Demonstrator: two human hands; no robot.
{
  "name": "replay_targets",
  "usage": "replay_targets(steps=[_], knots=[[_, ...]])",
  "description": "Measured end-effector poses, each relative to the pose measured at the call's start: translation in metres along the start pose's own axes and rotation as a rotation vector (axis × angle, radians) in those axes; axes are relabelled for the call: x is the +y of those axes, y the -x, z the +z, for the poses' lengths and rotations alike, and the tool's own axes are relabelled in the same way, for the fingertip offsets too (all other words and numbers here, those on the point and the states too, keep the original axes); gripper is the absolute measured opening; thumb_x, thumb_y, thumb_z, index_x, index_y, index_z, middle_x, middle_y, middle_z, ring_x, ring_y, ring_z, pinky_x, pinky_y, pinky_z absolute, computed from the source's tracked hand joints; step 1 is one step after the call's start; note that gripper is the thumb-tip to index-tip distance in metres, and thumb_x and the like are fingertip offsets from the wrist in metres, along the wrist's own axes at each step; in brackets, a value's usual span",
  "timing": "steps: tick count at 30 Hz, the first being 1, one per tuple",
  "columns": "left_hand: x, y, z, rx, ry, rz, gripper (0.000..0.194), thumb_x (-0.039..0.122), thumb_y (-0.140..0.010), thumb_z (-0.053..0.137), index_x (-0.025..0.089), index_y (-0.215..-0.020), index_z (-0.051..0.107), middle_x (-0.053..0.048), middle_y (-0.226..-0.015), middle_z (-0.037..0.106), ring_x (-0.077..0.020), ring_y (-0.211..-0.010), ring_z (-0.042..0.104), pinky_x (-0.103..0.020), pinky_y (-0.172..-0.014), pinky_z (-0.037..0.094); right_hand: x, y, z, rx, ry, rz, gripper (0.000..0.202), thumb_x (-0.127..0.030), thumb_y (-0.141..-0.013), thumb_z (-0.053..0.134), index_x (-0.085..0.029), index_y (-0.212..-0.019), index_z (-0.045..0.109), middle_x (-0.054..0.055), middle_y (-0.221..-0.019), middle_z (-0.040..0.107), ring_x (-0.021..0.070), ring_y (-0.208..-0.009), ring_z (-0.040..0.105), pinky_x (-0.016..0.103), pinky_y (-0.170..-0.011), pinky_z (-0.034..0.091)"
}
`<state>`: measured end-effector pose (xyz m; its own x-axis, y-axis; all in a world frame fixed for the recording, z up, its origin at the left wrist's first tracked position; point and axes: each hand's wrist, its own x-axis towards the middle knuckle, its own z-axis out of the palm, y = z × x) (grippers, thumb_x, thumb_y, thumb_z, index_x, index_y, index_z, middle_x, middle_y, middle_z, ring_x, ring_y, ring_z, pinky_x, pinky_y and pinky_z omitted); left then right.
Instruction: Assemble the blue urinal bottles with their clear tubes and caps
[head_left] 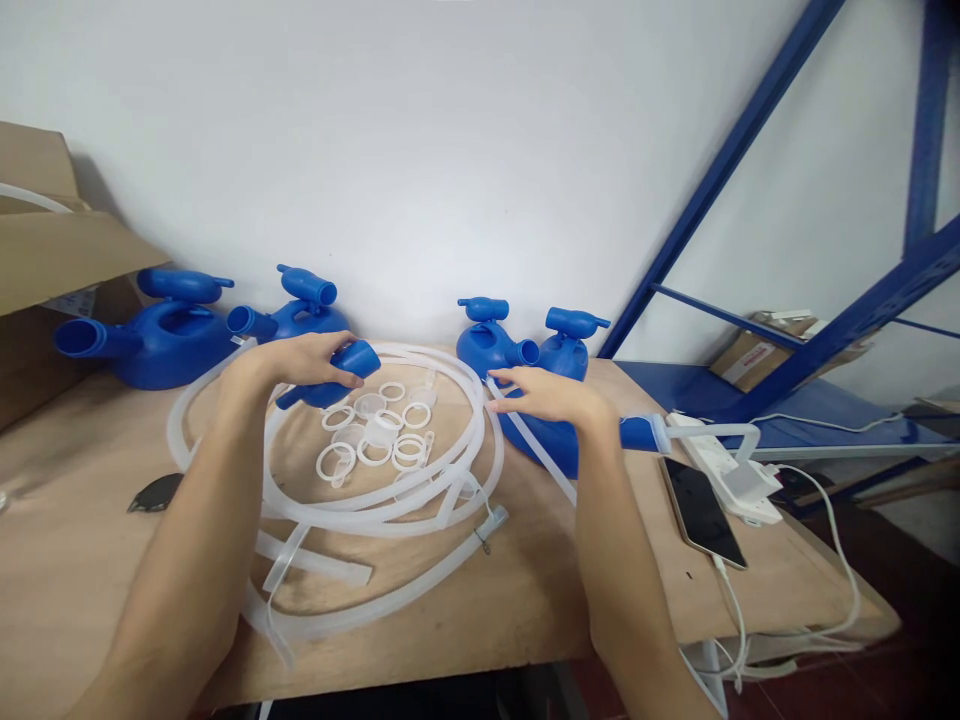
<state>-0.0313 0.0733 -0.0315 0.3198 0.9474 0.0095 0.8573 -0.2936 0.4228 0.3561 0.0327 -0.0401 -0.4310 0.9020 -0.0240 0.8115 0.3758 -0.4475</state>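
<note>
My left hand (315, 360) is closed round a small blue plastic spout piece (358, 360), held above the coiled tubing with its open end facing right. My right hand (544, 393) is at the top of a blue plastic bottle (540, 445), with thumb and fingers around its upper part; the wrist hides much of the bottle. The neck (639, 434) of that bottle points right. Beside these fingers a narrow white tube (532, 440) slants down. Between my hands lies a loop of clear tubing (375, 518), with several white rings (335, 464) inside it.
More blue bottles stand along the wall: one far left (169, 345), another (304, 320), one right of centre (484, 345), one behind my right hand (564, 352). A cardboard box (67, 250) fills the left edge. A phone (703, 512) and power strip (724, 475) lie right.
</note>
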Motion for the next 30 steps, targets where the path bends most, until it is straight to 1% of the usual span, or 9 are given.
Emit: replay_targets(steps=[4,8,12,15,17,20,23,26,30], knots=[[0.015,-0.002,0.001,0.028,-0.070,0.017,0.108,0.073,-0.065,0.071,0.018,-0.154,0.044,-0.016,-0.135,0.068,-0.0378,-0.122,0.064,-0.040,-0.099,0.053,0.013,0.037,-0.026,0.017,0.051,0.333,0.075,-0.059,-0.082,0.078,-0.023,-0.146,0.062,0.013,-0.132,0.073,0.0389,-0.119,0.069,0.046,-0.103,0.054],[0.029,-0.003,0.003,0.117,-0.046,0.120,0.098,0.076,-0.067,0.073,0.020,-0.145,0.052,-0.013,-0.115,0.074,-0.0367,-0.106,0.070,-0.040,-0.089,0.056,0.032,0.079,-0.050,0.150,0.048,0.399,0.076,-0.058,-0.086,0.069,-0.024,-0.152,0.054,0.013,-0.137,0.069,0.0353,-0.124,0.067,0.042,-0.103,0.055],[0.054,-0.002,0.008,0.311,0.008,0.202,0.091,0.075,-0.061,0.081,0.019,-0.130,0.057,-0.014,-0.118,0.072,-0.0388,-0.110,0.067,-0.044,-0.094,0.054,0.060,0.114,-0.061,0.319,0.090,0.487,0.088,-0.059,-0.080,0.074,-0.028,-0.158,0.046,0.014,-0.151,0.058,0.0398,-0.141,0.054,0.052,-0.115,0.046],[0.080,0.002,0.020,0.410,0.151,0.267,0.089,0.068,-0.065,0.082,0.019,-0.133,0.053,-0.015,-0.130,0.067,-0.0369,-0.114,0.066,-0.045,-0.096,0.054,0.088,0.129,-0.059,0.295,-0.008,0.617,0.098,-0.057,-0.075,0.078,-0.026,-0.160,0.043,0.018,-0.155,0.055,0.0401,-0.140,0.055,0.052,-0.114,0.048],[0.099,0.006,0.031,0.402,0.295,0.323,0.089,0.062,-0.070,0.082,0.021,-0.141,0.047,-0.014,-0.141,0.061,-0.0355,-0.119,0.064,-0.043,-0.092,0.057,0.105,0.134,-0.057,0.249,-0.092,0.691,0.096,-0.054,-0.073,0.081,-0.021,-0.156,0.048,0.021,-0.149,0.060,0.0391,-0.135,0.061,0.049,-0.110,0.051],[0.125,0.008,0.048,0.308,0.451,0.436,0.082,0.052,-0.076,0.079,0.024,-0.146,0.046,-0.013,-0.147,0.056,-0.0334,-0.125,0.061,-0.040,-0.090,0.059,0.120,0.136,-0.056,0.203,-0.123,0.663,0.081,-0.049,-0.072,0.081,-0.019,-0.145,0.061,0.020,-0.138,0.068,0.0369,-0.129,0.066,0.044,-0.105,0.055],[0.150,-0.005,0.063,0.262,0.413,0.553,0.065,0.043,-0.079,0.079,0.021,-0.136,0.056,-0.012,-0.140,0.061,-0.0321,-0.124,0.061,-0.042,-0.098,0.057,0.122,0.134,-0.058,0.175,-0.075,0.597,0.065,-0.046,-0.074,0.080,-0.021,-0.133,0.071,0.016,-0.133,0.072,0.0342,-0.126,0.067,0.040,-0.103,0.055],[0.176,-0.027,0.080,0.294,0.223,0.768,0.053,0.031,-0.082,0.078,0.019,-0.130,0.059,-0.013,-0.134,0.062,-0.0308,-0.124,0.061,-0.043,-0.103,0.054,0.119,0.129,-0.058,0.145,-0.077,0.561,0.047,-0.047,-0.074,0.080,-0.022,-0.114,0.079,0.011,-0.124,0.077,0.0316,-0.118,0.071,0.035,-0.097,0.056],[0.206,-0.046,0.107,0.347,-0.204,1.134,0.031,0.008,-0.098,0.053,0.023,-0.123,0.065,-0.014,-0.142,0.062,-0.0272,-0.136,0.058,-0.037,-0.099,0.053,0.121,0.119,-0.056,0.115,-0.111,0.508,0.028,-0.044,-0.074,0.079,-0.021,-0.091,0.081,0.008,-0.102,0.082,0.0294,-0.102,0.074,0.034,-0.088,0.058]])
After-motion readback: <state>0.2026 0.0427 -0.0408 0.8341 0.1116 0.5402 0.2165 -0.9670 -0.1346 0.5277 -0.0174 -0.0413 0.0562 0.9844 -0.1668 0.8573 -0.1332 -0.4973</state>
